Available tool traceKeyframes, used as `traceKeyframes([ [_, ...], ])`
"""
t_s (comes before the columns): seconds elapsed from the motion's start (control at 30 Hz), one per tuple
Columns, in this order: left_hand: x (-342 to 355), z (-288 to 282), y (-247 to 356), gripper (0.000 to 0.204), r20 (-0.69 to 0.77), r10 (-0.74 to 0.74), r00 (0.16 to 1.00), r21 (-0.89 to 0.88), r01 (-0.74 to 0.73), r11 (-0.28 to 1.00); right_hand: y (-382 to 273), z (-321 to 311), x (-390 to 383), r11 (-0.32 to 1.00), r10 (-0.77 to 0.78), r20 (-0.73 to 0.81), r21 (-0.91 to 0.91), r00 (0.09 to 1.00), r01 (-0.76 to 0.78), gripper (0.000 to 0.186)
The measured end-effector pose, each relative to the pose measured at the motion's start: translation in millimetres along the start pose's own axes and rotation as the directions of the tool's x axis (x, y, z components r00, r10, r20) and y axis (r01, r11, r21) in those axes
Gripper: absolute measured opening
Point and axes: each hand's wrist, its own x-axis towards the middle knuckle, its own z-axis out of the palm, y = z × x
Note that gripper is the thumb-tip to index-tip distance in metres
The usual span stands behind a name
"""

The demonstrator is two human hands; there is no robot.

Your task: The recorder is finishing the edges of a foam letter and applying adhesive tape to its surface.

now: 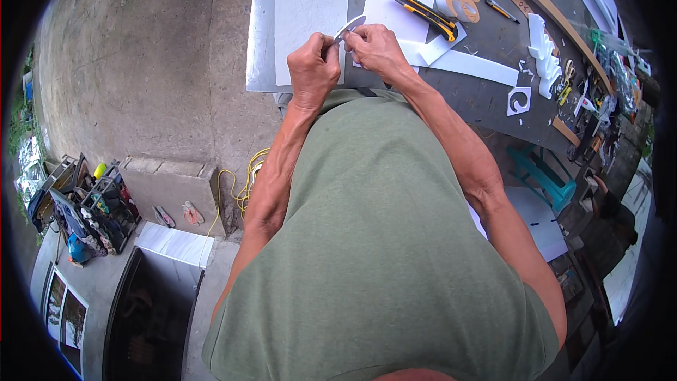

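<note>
Both hands meet over the near left part of the grey work table (486, 74). Between them is a small, thin white piece with a curved edge (350, 26), held up above the table. My left hand (312, 67) pinches its left end with closed fingers. My right hand (381, 51) has its fingertips closed on the other side of the same piece. Fingers cover part of it, so its full shape is hidden. Right of my right hand, a yellow and black utility knife (427, 15) lies on a white sheet (386, 8).
A white strip (469, 67) and a white square with a curled cut-out (518, 101) lie to the right. Brown-faced cut letters (460, 4), a slimmer knife (501, 9) and white foam shapes (543, 56) stand farther off. Below the table is a teal stool (546, 178); yellow cord (247, 183) lies left.
</note>
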Motion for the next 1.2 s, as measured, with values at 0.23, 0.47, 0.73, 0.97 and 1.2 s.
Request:
traceKeyframes([
  [0.23, -0.6, 0.5, -2.7, 0.007, 0.003, 0.011, 1.0, -0.013, -0.011, 1.0, 5.6, -11.0, 0.1, 0.783, 0.21, 0.332, 0.506, 0.92, -0.361, 0.025],
  [0.47, -0.3, 0.4, -2.4, 0.008, 0.015, 0.038, 0.999, 0.012, -0.039, 0.999, 2.2, -4.8, -3.8, 0.932, 0.16, 0.146, 0.305, 0.976, -0.198, 0.028],
  [0.73, 5.7, 3.3, -2.8, 0.006, 0.01, 0.022, 1.0, -0.005, -0.022, 1.0, 3.9, -1.0, 0.2, 0.959, 0.121, 0.049, 0.253, 0.991, -0.13, 0.027],
  [0.97, -3.8, 0.4, -4.4, 0.004, 0.02, -0.078, 0.997, -0.095, 0.08, 0.992, -0.3, -7.4, -5.4, 0.662, 0.141, 0.406, 0.64, 0.903, -0.39, 0.024],
  [1.2, 1.1, 1.4, -7.2, 0.007, 0.2, -0.082, 0.976, -0.026, 0.089, 0.996, 12.4, -3.9, 7.4, 0.996, -0.083, 0.122, 0.028, 0.989, 0.08, 0.031],
])
